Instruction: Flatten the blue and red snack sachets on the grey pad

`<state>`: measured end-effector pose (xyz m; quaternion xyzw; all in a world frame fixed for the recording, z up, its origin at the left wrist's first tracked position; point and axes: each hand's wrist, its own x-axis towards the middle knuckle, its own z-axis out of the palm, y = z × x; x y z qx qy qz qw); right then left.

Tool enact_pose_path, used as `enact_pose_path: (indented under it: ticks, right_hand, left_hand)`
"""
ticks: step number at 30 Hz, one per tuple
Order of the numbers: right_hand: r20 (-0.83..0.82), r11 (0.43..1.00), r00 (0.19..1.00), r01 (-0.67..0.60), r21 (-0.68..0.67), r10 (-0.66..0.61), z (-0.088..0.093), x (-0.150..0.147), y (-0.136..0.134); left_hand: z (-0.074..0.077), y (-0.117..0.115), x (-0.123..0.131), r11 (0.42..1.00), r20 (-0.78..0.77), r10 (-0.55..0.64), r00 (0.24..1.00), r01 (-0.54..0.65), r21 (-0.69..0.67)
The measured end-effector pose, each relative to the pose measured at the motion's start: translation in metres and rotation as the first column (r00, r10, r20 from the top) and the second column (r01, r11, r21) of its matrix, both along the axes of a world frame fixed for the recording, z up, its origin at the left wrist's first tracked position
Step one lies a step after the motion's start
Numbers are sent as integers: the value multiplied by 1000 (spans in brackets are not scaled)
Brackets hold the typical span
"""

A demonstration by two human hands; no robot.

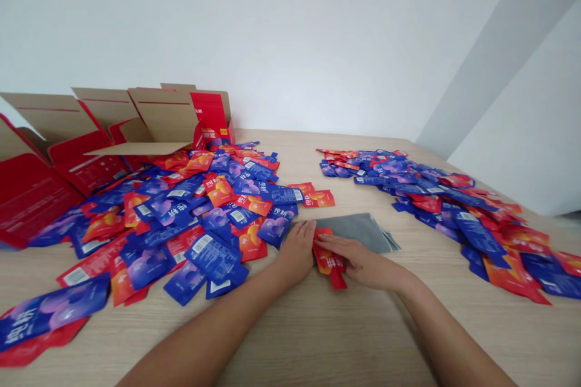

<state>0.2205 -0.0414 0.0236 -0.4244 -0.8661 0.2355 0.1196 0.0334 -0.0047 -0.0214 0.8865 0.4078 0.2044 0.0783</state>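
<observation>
Right hand (358, 257) lies over the red pouch (325, 261), left hand (297, 250) alongside; grips unclear. Best keep the pouch flat.

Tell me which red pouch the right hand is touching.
The red pouch between the left hand and right hand, partly under the latter's fingers. Others sit in the left pile or right pile; the red tab just below may be another's.

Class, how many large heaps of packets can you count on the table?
2. The left heap lies mostly left of the left hand, by the boxes; the right heap lies to the right of the right hand. The boxes might hide more.
</observation>
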Motion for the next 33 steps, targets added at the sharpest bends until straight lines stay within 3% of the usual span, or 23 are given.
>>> enact_pose_path:
  ticks: [6, 9, 11, 13, 15, 17, 20, 22, 24, 28, 33]
  right_hand:
    - [30, 999, 999, 41, -14, -41, -2, 5, 4]
    - [-121, 990, 986, 127, 66, -119, -1, 3, 6]
    - [-309, 959, 923, 269, 90, -230, -2, 3, 8]
    - [-462, 894, 796, 448, 13, -392, -5, 4, 11]
    - [-501, 831, 699, 551, -79, -511, -12, 6, 16]
    - [-453, 801, 708, 598, -24, -542, -22, 7, 20]
    - [-309, 802, 822, 552, 228, -478, -35, 5, 21]
    - [-165, 861, 911, 412, 298, -379, -40, 2, 18]
    - [-15, 917, 956, 286, 277, -294, -42, -1, 14]
    - [151, 931, 942, 254, 262, -299, -42, -6, 16]
    - [170, 851, 876, 365, 377, -451, -45, -4, 30]
  left_hand:
    - [5, 5, -4, 1000, 89, -12, 996, 14, -24]
    - [7, 6, -5, 999, 142, 12, 990, -7, -33]
    - [8, 4, -4, 999, 169, 20, 985, -15, -35]
    - [8, 2, -3, 999, 182, 23, 983, -17, -38]
    - [7, 1, -3, 999, 183, 30, 983, -23, -41]
    - [5, 1, -2, 999, 172, 41, 984, -35, -42]
    - [2, 2, -2, 998, 138, 54, 989, -50, -33]
    - [0, 2, -2, 998, 110, 57, 992, -54, -26]
    - [0, 1, -1, 998, 79, 53, 996, -51, -20]
    - [2, -1, 1, 999, 21, 43, 999, -42, -14]
    - [4, -1, 1, 999, -19, 41, 999, -41, 3]
